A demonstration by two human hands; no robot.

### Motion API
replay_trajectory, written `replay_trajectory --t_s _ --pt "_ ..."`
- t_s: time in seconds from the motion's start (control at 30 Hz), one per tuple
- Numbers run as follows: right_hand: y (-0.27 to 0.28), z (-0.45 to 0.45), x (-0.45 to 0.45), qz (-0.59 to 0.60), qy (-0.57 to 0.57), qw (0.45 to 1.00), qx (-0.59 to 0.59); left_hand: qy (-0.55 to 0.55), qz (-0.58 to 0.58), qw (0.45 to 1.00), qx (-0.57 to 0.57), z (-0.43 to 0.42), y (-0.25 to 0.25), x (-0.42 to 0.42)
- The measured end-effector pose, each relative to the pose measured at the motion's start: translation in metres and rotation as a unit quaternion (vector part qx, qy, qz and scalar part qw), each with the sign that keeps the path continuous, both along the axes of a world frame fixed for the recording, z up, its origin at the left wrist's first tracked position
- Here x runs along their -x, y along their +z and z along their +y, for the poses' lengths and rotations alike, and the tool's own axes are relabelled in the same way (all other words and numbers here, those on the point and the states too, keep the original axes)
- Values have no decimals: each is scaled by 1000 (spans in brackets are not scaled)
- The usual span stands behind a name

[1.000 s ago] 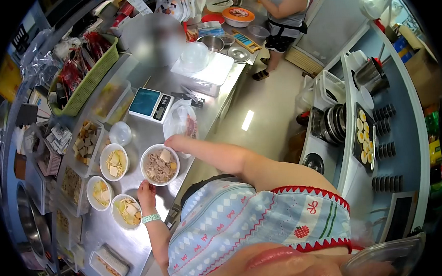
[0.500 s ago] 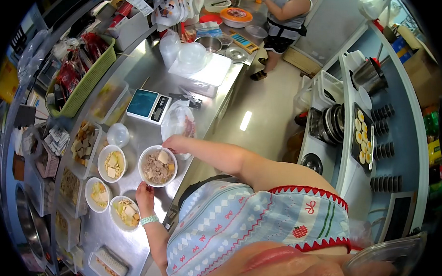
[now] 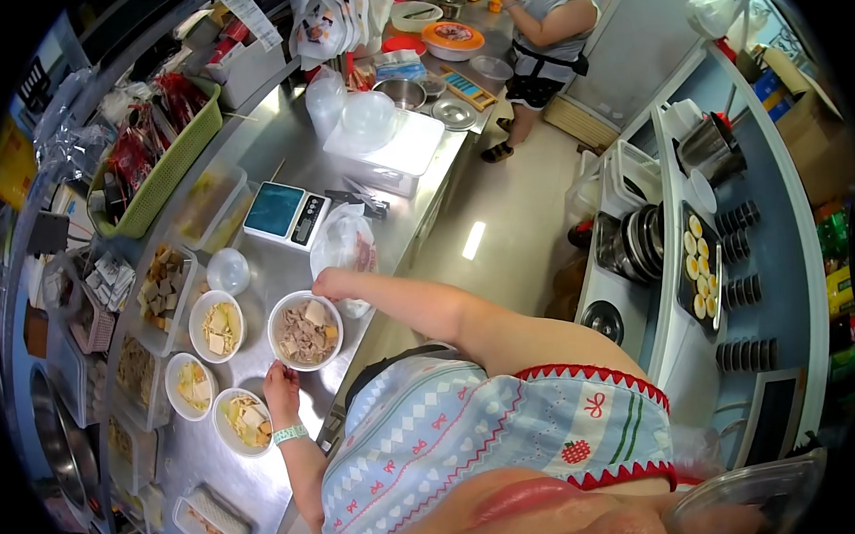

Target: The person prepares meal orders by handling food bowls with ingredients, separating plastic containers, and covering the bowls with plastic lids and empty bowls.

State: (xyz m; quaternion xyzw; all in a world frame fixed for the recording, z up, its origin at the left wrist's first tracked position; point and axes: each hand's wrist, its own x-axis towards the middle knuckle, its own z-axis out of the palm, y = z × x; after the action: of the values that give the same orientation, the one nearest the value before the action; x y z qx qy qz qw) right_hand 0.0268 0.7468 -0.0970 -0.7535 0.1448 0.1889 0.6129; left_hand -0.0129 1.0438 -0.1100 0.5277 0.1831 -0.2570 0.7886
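Observation:
A round white bowl stands near the table's front edge, holding sliced cooked meat and a few pale and yellow chunks. My right hand grips its far rim with fingers closed. At the near-left side of the same bowl, my left hand has its fingers curled and fingertips against the rim; part of that contact is hidden. Beside it are three more white bowls, an upper one, a middle one and a lower one, with tofu-like pieces and shredded food. A clear plastic bag lies just past my right hand.
A kitchen scale sits farther along the steel table. Open food tubs line its back side, below a green basket. A person stands at the far end. Halved eggs fill a tray on the right shelf.
The view has shifted slightly, so the table things appear a little lower. Both hands stay by the meat bowl, the left one a touch lower along its edge.

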Motion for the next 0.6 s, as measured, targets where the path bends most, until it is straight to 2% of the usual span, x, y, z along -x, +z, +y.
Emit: replay_trajectory --t_s 0.27,0.37,0.43,0.6 --pt "-8 -6 -7 -1 33 999 -8 -25 -21 999 4 4 -4 -1" --pt "-6 -5 -10 -23 93 994 43 -25 -23 999 -1 3 -3 -1" --pt "-4 -4 -11 -101 107 973 180 -26 -22 999 -3 4 -5 -1" --pt "-15 -5 -17 -123 119 964 205 -23 -22 999 1 6 -5 -1"
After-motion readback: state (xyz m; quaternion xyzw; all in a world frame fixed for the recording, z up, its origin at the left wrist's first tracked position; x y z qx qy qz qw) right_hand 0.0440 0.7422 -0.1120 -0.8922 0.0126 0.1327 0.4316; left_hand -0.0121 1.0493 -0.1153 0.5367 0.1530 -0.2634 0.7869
